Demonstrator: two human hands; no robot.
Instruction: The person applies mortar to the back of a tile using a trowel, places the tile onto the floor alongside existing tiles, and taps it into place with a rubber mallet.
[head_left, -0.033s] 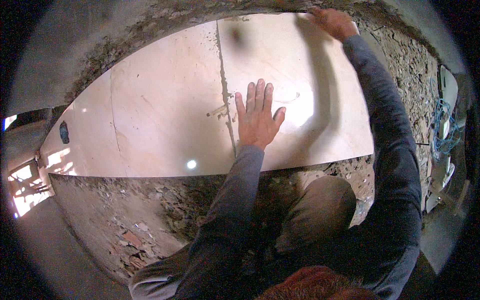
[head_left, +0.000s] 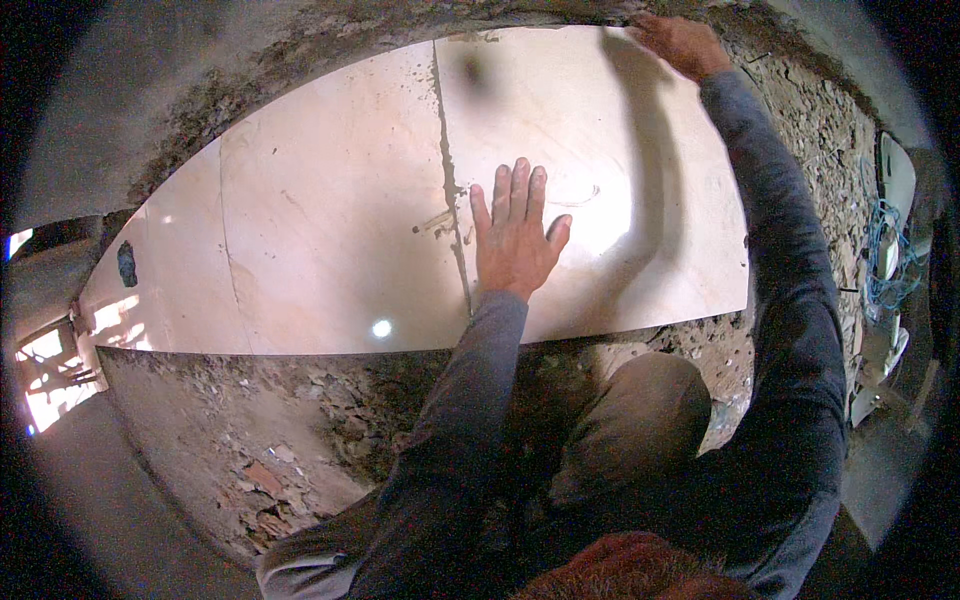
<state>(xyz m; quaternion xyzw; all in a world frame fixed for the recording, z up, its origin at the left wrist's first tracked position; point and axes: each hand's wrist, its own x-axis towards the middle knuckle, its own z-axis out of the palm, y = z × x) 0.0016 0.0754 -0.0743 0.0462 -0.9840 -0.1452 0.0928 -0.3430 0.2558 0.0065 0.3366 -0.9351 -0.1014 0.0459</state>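
Observation:
Large glossy cream tiles with faint veining lie on the floor in a row. My left hand point(head_left: 518, 238) rests flat on the right-hand tile point(head_left: 690, 270), fingers spread, just right of the rough, mortar-smeared joint. Mortar smears point(head_left: 435, 224) mark the neighbouring tile point(head_left: 330, 180) close to that joint. At the far right corner, my right hand point(head_left: 682, 46) reaches across to the tile's far edge by the wall. Its fingers stretch leftward along that edge with nothing visible in them; their tips are hard to make out.
A rough wall base point(head_left: 260, 90) runs along the far side. Rubble-strewn ground point(head_left: 240, 430) lies before the tiles, with gravelly bedding point(head_left: 820, 150) to the right. Tangled blue cord point(head_left: 885, 250) sits near white pieces at far right. My bent knee point(head_left: 640, 415) is close to the tile's near edge.
My right hand and forearm have shifted slightly to the right along the tile's far corner. My left hand stays in place on the tile.

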